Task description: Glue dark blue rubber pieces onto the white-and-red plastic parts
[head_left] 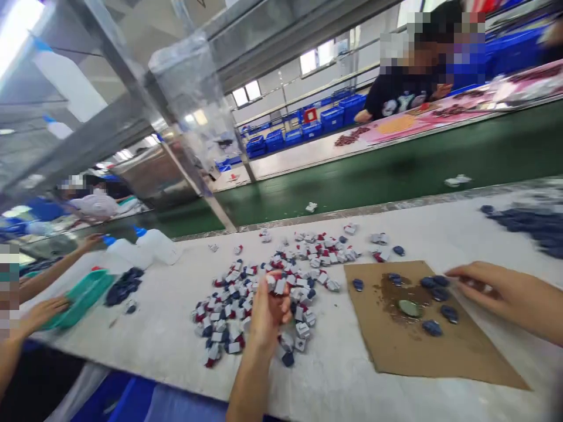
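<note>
My left hand (267, 322) is over the near part of a heap of small plastic pieces (224, 322), coloured white, dark blue and dark red. Its fingers curl around a small white plastic piece (280, 286). At the right, my right hand (497, 290) reaches over the edge of a brown cardboard sheet (391, 351) with its fingers apart. Its fingertips are beside a group of dark blue oval pieces (440, 293); whether they touch is unclear. More dark blue pieces and a green oval piece (410, 308) lie on the cardboard, around a dark wet stain.
A dark blue pile (528, 225) lies at the far right. On the left, another person's hands (50, 308) are at a green tray (85, 299), near white bottles (153, 246). A green conveyor belt (373, 176) runs behind the table; a person (404, 85) sits beyond it.
</note>
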The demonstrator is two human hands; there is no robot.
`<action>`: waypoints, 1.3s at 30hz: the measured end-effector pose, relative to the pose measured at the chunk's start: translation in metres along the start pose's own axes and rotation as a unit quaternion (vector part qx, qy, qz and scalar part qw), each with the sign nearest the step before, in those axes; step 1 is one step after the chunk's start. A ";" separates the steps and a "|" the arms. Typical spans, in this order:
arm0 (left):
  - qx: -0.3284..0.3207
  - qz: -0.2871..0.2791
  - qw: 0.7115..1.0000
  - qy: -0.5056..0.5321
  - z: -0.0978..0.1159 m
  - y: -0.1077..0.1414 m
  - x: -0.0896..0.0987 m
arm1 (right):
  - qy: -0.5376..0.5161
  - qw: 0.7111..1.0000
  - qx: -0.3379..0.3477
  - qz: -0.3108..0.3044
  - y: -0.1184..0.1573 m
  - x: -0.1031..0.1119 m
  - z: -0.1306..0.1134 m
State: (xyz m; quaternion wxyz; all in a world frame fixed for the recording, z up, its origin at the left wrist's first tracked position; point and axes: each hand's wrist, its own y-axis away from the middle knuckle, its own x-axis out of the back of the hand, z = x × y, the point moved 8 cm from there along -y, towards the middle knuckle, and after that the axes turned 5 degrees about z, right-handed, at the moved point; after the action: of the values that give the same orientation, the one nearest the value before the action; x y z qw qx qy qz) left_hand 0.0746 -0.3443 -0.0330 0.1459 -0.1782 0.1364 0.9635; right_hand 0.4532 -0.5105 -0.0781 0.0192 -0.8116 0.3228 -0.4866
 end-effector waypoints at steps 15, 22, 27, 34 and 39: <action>0.192 -0.059 0.976 0.083 -0.121 0.068 -0.041 | 0.012 0.990 0.055 -0.127 -0.006 -0.001 -0.037; 0.122 -0.061 0.990 0.018 -0.111 0.074 -0.043 | -0.076 0.992 0.017 -0.098 0.015 0.003 -0.060; 0.142 -0.052 0.988 0.038 -0.102 0.081 -0.049 | -0.105 0.980 0.093 -0.139 0.032 -0.007 -0.108; 0.159 -0.067 0.982 0.072 -0.094 0.084 -0.043 | -0.023 0.978 0.150 -0.142 0.038 -0.026 -0.117; 0.035 0.015 0.998 -0.042 -0.077 0.079 -0.029 | 0.031 0.972 0.186 -0.139 0.037 -0.027 -0.126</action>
State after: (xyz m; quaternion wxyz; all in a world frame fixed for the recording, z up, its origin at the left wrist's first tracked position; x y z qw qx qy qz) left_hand 0.0978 -0.4476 -0.0750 0.1434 -0.1300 0.1662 0.9669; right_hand 0.3247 -0.4891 -0.0456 0.0920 -0.8154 0.1115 -0.5605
